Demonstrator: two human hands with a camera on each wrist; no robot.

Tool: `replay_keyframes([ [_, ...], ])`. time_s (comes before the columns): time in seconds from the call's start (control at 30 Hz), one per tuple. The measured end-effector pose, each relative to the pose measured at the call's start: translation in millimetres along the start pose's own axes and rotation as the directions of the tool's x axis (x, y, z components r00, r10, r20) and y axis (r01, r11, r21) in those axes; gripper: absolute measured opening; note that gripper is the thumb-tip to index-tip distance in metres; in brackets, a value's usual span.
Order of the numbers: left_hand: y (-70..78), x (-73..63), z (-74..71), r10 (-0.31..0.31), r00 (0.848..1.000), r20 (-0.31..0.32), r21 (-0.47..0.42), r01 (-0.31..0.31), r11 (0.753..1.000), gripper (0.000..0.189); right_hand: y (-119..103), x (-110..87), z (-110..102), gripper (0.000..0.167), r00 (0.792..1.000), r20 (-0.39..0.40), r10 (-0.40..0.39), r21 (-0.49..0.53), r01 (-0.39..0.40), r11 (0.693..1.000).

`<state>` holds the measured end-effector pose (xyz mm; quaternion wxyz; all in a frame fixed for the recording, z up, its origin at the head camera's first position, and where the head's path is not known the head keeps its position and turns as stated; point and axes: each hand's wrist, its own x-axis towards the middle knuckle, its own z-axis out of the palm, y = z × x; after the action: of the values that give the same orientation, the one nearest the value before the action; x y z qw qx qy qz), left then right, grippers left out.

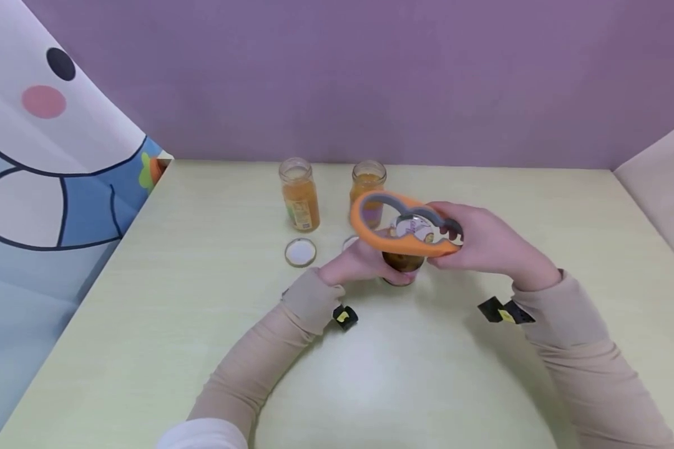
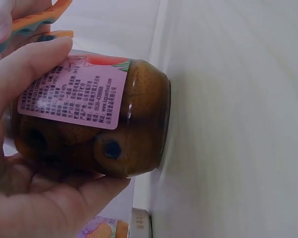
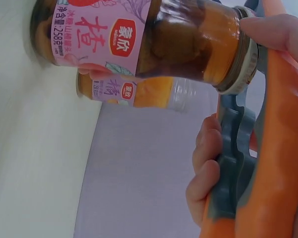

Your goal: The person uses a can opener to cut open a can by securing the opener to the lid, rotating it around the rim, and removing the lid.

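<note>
In the head view, the right of the two orange-filled jars (image 1: 367,179), at upper centre, is partly covered by the opener (image 1: 410,246), and a second white lid (image 1: 349,242) shows only a sliver beside the left hand. The dark jar (image 1: 402,262), just right of centre, is largely hidden by the opener and fingers; the left wrist view loses its top past the left edge. Much of the label's fine print there is hard to read.

The dark jar is glass, with a pink label bearing Chinese characters, a red emblem and leaf drawings. Its printed metal lid (image 3: 242,52) is on, and its base is against the surface (image 1: 337,386). The left grip (image 1: 366,259) is clamped round the jar's body; the right grip (image 1: 483,240) is clamped round the orange-and-grey opener, whose loop frames the lid, the thumb touching the lid's edge in the right wrist view.

Brown, rounded pieces with dark hollows fill the dark jar. The left orange-filled jar (image 1: 300,201) stands at upper centre, uncapped, its contents below the neck; one white lid (image 1: 300,252) lies in front of it.
</note>
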<state>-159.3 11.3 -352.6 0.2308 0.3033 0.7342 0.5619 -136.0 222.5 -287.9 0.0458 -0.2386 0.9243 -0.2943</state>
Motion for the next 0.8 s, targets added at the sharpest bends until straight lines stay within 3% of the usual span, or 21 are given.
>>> replay_keyframes([
  [0.2,14.1,-6.3,-0.5,0.080,0.996,0.034,-0.096,-0.076,0.992,0.063,-2.7,1.9,0.4,0.062,1.000,0.007,-0.006,-0.038,0.006,0.999],
  [0.37,-3.3,0.8,-1.0,0.128,0.991,0.042,-0.075,-0.125,0.989,0.063,-5.2,3.6,-1.9,0.065,0.999,0.020,-0.027,-0.074,0.029,0.997],
  [0.43,-7.5,2.4,-0.9,0.118,0.992,0.045,-0.068,-0.115,0.991,0.063,-6.1,4.1,-2.6,0.066,0.999,0.034,-0.040,-0.079,0.042,0.996],
  [0.63,17.6,-7.9,-1.6,-0.001,0.999,0.032,-0.011,0.002,1.000,0.058,-9.4,4.5,-4.8,0.075,0.995,0.072,-0.070,-0.110,0.077,0.991],
  [0.8,25.5,-10.0,-3.0,-0.019,0.999,0.038,0.011,0.019,1.000,0.058,-12.7,3.9,-6.9,0.081,0.995,0.072,-0.067,-0.142,0.077,0.987],
])
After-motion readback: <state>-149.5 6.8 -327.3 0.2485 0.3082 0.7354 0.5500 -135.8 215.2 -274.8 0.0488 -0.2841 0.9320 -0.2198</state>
